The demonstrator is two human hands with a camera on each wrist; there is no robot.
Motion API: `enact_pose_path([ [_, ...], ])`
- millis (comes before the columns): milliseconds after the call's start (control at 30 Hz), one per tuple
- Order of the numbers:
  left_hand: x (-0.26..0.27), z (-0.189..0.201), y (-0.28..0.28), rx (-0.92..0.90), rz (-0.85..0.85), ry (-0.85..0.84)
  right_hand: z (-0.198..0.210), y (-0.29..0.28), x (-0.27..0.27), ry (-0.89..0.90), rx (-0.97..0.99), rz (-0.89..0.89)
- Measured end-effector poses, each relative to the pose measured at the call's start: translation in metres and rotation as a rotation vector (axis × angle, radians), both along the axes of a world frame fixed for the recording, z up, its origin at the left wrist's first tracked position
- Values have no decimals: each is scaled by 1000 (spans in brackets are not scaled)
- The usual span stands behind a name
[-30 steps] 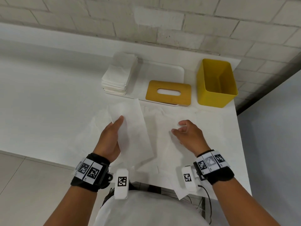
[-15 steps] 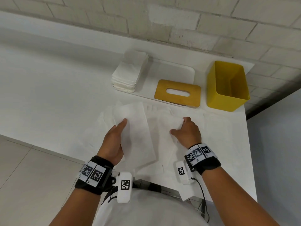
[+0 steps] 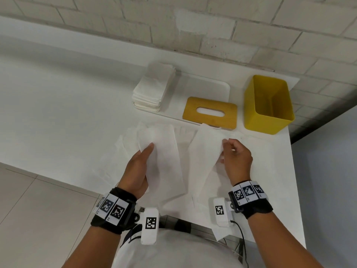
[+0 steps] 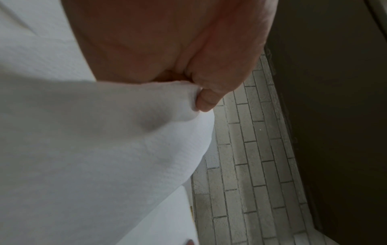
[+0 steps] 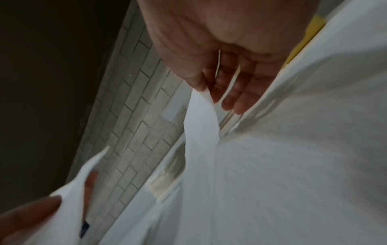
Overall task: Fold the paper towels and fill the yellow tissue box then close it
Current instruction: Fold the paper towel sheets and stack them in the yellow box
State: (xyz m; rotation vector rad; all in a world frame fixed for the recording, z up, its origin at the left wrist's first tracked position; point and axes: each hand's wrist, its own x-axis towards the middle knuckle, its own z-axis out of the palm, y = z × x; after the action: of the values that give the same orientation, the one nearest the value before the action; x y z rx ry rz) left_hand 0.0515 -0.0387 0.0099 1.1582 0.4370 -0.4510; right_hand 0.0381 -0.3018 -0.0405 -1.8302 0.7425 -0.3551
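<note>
My left hand (image 3: 147,152) holds a folded white paper towel (image 3: 164,149) just above the table, thumb on top and fingers hidden beneath; the left wrist view shows the thumb (image 4: 206,102) pinching that paper towel (image 4: 94,149). My right hand (image 3: 224,149) pinches the edge of a second paper towel (image 3: 204,149) and lifts it off the loose sheets; the right wrist view shows its fingertips (image 5: 230,102) at that towel's edge (image 5: 201,119). The open yellow tissue box (image 3: 268,105) stands at the far right. Its yellow slotted lid (image 3: 193,111) lies flat to the left of it.
A stack of folded towels (image 3: 152,89) sits on a white tray (image 3: 204,86) at the back, by the brick wall. Several loose sheets (image 3: 123,149) are spread under my hands. The table's right edge (image 3: 295,180) is close to my right wrist.
My right hand has picked up the edge of the right-hand sheet and raised it. My left hand still holds its folded towel in much the same place.
</note>
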Motion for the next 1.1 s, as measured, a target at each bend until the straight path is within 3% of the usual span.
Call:
enact_pose_path([
  [100,5,3,-1,12,-13,-12,25,-5,-4,-146,47,37],
  [233,13,12,-11,31,-46,-51,81,-6,-12,-311,262,93],
  [400,16,30,-29,-3,-120,-107,139,15,-27,-468,420,277],
  [567,6,55,-52,-125,-242,-179,132,47,-22,-457,164,303],
  [767,0,62,-62,-253,-282,-127,126,58,-18,-452,274,207],
  [1000,4,54,-59,-295,-238,-125,145,56,-24,-547,553,364],
  [1100,2,54,-60,-293,-243,-168,135,58,-19,-466,416,310],
])
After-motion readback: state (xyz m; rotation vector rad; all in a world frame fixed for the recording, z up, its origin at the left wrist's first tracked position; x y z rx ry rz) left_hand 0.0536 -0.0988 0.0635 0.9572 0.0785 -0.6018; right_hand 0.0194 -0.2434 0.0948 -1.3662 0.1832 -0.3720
